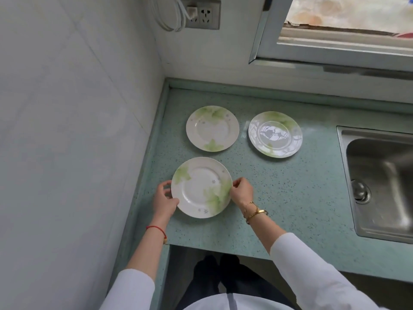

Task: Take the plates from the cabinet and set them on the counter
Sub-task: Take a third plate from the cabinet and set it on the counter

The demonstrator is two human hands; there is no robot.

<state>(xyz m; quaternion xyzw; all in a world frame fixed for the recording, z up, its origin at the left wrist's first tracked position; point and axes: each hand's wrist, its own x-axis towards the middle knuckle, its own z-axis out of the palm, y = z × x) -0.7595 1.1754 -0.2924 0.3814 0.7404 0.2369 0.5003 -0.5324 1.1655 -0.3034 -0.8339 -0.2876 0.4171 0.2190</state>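
Note:
Three white plates with green leaf prints lie on the speckled green counter (290, 198). The near plate (201, 186) rests flat close to the left wall. My left hand (164, 199) grips its left rim and my right hand (241, 190) pinches its right rim. Farther back lie the back left plate (212, 128) and the back right plate (275, 134), both apart from my hands. No cabinet is in view.
A steel sink (384, 182) is set into the counter at the right. A tiled wall (67, 130) borders the counter's left side. A wall socket (202, 14) with a white cable and a window (346, 25) are behind.

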